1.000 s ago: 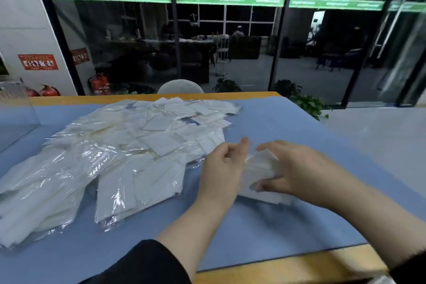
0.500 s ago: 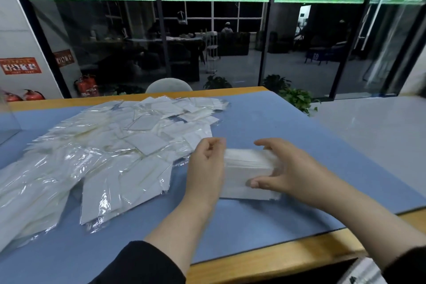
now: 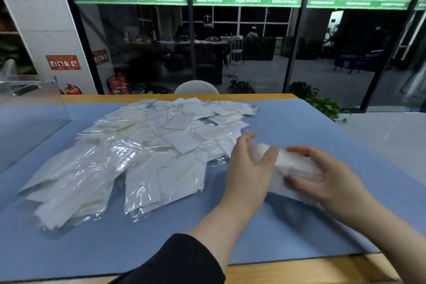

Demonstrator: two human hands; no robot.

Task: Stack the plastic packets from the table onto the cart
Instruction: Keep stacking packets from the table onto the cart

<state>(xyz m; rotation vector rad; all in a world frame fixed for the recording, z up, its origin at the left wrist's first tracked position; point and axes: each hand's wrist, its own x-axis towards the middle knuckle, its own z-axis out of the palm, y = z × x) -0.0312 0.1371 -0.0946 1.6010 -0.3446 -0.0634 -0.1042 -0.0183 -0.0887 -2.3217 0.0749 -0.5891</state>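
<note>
Barely started: both hands, left (image 3: 247,166) and right (image 3: 327,176), clamp one small bundle (image 3: 292,163); big packet pile (image 3: 138,152) left on surface, no cart visible.

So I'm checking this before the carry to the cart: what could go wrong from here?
1. The small stack of packets is held only between the left hand and right hand; slick plastic may fan out or slip.
2. It sits right beside the loose pile, so lifting might drag neighbouring packets along.
3. The cart is out of view, so the carry is unguided here.
</note>
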